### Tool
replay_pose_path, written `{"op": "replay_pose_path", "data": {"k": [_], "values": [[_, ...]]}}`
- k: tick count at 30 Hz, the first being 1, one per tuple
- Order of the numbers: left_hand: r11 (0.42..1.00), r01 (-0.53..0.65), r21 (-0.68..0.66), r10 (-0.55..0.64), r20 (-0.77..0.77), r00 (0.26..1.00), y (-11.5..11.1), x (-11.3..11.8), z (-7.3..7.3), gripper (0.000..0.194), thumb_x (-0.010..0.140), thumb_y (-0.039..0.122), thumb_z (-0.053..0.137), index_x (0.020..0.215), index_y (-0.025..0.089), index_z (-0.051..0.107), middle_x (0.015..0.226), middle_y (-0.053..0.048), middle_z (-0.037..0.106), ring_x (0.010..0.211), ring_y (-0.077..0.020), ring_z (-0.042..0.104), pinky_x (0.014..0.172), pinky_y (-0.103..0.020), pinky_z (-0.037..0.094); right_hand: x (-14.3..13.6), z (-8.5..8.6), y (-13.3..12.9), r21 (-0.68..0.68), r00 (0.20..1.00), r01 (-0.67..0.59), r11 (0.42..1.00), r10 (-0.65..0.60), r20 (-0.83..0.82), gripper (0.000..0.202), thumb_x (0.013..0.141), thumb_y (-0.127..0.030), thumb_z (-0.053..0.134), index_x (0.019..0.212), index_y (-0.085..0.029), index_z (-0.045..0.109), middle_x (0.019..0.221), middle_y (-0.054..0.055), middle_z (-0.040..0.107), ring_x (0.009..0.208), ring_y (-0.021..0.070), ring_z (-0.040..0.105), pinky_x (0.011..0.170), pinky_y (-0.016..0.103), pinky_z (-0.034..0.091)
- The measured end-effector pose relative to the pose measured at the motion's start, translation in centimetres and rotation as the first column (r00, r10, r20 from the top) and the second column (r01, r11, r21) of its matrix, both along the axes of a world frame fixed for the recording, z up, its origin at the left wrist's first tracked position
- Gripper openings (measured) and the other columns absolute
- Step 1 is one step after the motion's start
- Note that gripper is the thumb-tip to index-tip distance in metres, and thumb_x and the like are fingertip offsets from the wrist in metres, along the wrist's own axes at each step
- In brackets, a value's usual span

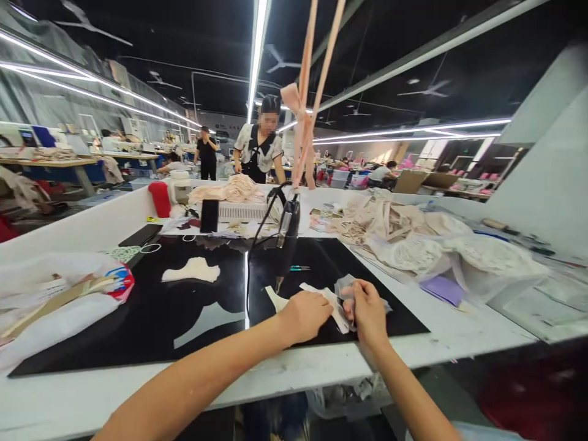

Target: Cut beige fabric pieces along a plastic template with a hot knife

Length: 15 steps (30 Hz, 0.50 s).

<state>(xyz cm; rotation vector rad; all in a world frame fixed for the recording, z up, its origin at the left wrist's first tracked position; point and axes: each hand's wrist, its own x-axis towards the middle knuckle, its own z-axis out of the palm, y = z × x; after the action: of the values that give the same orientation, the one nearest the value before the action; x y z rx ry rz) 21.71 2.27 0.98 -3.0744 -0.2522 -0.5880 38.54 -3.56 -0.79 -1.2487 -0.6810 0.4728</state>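
My left hand (307,315) lies low over the black mat (220,260), its fingers closed on the edge of a cream fabric piece (337,309). Beside it, my right hand (370,313) pinches a translucent sheer piece (345,285) that overlaps the cream one. Another cream piece (277,299) pokes out from behind my left hand. Just above it hangs a heat-gun-like tool (288,223) with its narrow tip pointing down. Small teal thread snips (300,268) rest on the mat beyond my hands. My fingertips are partly hidden.
On the mat's left are a cut cream piece (192,270) and a pale sheer piece (206,323). A plastic bag (59,300) sits at far left. Lace and beige fabric (404,233) heap up at right. A phone (209,215) stands at the back; a person (260,144) stands beyond.
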Motion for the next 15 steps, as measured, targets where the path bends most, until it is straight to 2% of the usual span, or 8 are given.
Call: {"op": "replay_pose_path", "data": {"k": [4, 9, 12, 15], "values": [[1.0, 0.008, -0.017, -0.008, -0.021, 1.0, 0.3, -0.1, -0.7, 0.028, 0.091, 0.004, 0.051, 0.114, 0.011, 0.066, 0.115, -0.015, 0.07, 0.11, -0.0283, 0.067, 0.094, -0.041, 0.053, 0.5, 0.5, -0.5, 0.077, 0.996, 0.062, 0.995, -0.057, -0.062, 0.059, 0.07, -0.072, 0.078, 0.091, -0.022, 0.053, 0.077, -0.002, 0.066, 0.039, 0.0062, 0.046, 0.033, 0.019, 0.034], [1.0, -0.002, -0.013, 0.001, -0.048, 0.999, 0.2, 0.1, -0.4, 0.028, 0.087, 0.004, 0.057, 0.113, 0.009, 0.067, 0.115, -0.016, 0.071, 0.112, -0.0295, 0.066, 0.096, -0.041, 0.053, 1.0, 2.9, -2.4, 0.177, 0.981, 0.167, 0.97, -0.145, -0.129, 0.056, 0.072, -0.066, 0.08, 0.093, -0.024, 0.05, 0.073, -0.007, 0.059, 0.04, 0.0031, 0.04, 0.035, 0.015, 0.032], [1.0, -0.016, 0.002, 0.016, -0.062, 0.998, -0.3, 0.1, 0.2, 0.024, 0.086, 0.008, 0.061, 0.11, 0.009, 0.068, 0.113, -0.015, 0.072, 0.109, -0.0285, 0.068, 0.094, -0.039, 0.055, 0.1, 4.2, -3.8, 0.185, 0.988, 0.115, 0.976, -0.092, -0.126, 0.055, 0.069, -0.06, 0.087, 0.092, -0.023, 0.053, 0.063, -0.009, 0.051, 0.037, 0.0028, 0.035, 0.033, 0.013, 0.025], [1.0, -0.029, -0.007, 0.029, -0.028, 0.999, -0.7, -0.4, 1.0, 0.028, 0.091, 0.01, 0.058, 0.117, 0.011, 0.068, 0.122, -0.013, 0.071, 0.117, -0.0274, 0.066, 0.097, -0.037, 0.054, -1.2, 4.5, -5.0, 0.127, 0.998, -0.016, 0.992, 0.023, -0.056, 0.052, 0.07, -0.059, 0.087, 0.092, -0.023, 0.058, 0.057, -0.009, 0.048, 0.036, 0.0036, 0.033, 0.034, 0.014, 0.029]]}}
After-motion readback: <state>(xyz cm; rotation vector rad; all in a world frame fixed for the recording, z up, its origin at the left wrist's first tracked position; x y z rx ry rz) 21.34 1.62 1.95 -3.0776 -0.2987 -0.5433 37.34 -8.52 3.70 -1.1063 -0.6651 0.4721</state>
